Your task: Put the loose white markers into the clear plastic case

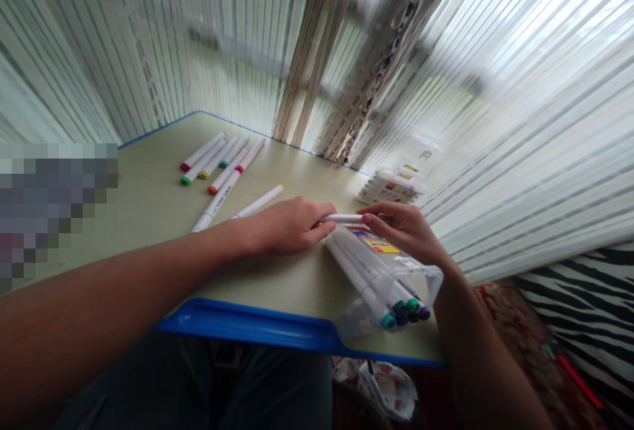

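Observation:
A white marker (344,218) lies level between my two hands, above a clear plastic marker case. My left hand (300,225) pinches one end of it, and my right hand (403,225) holds the other; the fingers cover both ends, so its colour does not show. Below my right hand the case (433,278) lies on the table with several markers (356,271) inside, their teal, green and purple caps facing me. Left of my left hand, loose white markers (212,162) with red, green, yellow and orange caps lie in a loose group. A yellow-tipped marker (260,201) lies nearer my wrist.
The pale table (277,291) has a blue raised rim (247,324) at the front. A second clear case (393,182) stands at its back right edge. String curtains (238,40) hang behind. Zebra-striped fabric (584,311) is at the right, and a plastic bag (389,390) lies below the table.

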Demonstrator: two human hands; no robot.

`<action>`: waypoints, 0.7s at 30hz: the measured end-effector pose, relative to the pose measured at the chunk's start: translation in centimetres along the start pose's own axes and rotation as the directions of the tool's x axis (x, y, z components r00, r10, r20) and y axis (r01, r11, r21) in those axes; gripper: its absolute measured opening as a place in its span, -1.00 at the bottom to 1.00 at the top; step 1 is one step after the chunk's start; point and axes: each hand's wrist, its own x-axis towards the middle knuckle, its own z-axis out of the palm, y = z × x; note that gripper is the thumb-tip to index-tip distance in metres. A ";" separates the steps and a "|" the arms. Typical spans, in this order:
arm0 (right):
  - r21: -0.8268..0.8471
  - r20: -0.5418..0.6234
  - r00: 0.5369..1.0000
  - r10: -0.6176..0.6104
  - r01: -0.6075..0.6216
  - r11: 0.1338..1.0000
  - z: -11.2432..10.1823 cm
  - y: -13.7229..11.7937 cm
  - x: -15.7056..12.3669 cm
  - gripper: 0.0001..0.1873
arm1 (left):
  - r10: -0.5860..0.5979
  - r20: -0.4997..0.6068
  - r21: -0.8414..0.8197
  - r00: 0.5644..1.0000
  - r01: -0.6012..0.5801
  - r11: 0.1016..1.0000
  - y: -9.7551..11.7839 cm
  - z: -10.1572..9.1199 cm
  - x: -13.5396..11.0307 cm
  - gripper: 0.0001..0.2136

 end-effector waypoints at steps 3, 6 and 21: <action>-0.007 0.003 1.000 -0.001 0.001 1.000 0.0 0.0 0.0 -0.59 | 0.004 -0.003 0.002 1.000 -0.004 1.000 0.0 0.1 0.0 -0.69; -0.001 0.009 1.000 0.006 -0.006 1.000 0.0 0.1 -0.1 -0.59 | 0.013 -0.015 0.010 1.000 -0.013 1.000 -0.1 0.2 0.1 -0.69; -0.023 -0.008 1.000 -0.012 0.012 1.000 0.0 -0.1 -0.1 -0.60 | 0.013 -0.011 -0.009 1.000 -0.013 1.000 0.0 0.3 0.0 -0.76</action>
